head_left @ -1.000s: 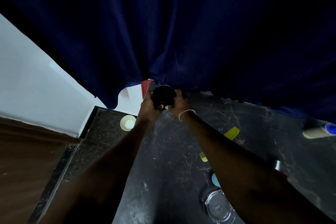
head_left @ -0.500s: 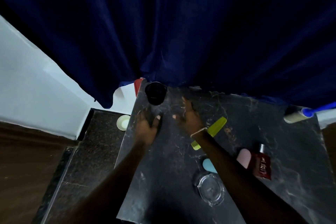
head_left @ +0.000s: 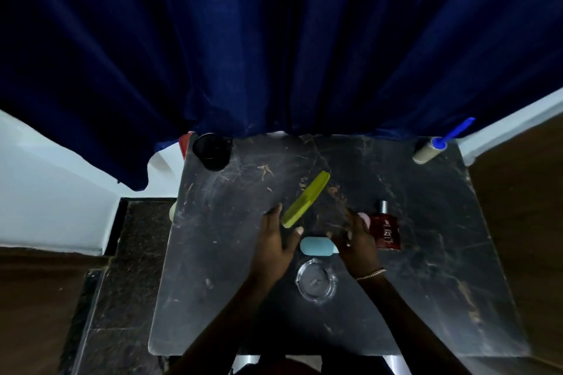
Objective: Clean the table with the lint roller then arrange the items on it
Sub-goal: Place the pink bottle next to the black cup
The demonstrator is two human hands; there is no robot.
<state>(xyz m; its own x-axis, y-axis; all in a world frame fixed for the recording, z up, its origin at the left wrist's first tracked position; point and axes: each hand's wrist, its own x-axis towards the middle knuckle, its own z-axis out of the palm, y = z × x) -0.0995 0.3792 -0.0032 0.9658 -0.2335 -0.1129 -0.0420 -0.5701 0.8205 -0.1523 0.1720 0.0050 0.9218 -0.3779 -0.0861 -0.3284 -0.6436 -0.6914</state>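
Observation:
A dark marble table [head_left: 426,283] fills the middle of the head view. My left hand [head_left: 275,240] hovers with fingers spread beside the near end of a yellow-green comb [head_left: 306,198]. My right hand [head_left: 355,237] hovers with relaxed fingers between a light blue oval item [head_left: 316,246] and a red perfume bottle [head_left: 385,227]; neither hand holds anything. A pink item [head_left: 363,217] peeks out behind the right hand. The lint roller [head_left: 432,150] with a blue handle lies at the far right corner. A black cup [head_left: 212,151] stands at the far left corner.
A clear glass ashtray [head_left: 316,281] sits near the table's middle, between my forearms. A dark blue curtain [head_left: 274,55] hangs along the far edge. A pale cup [head_left: 173,211] sits on the floor by the left table edge, mostly hidden.
Both hands let go of the black cup at the far left corner and drew back toward me to the middle items. The camera view tilted down and right.

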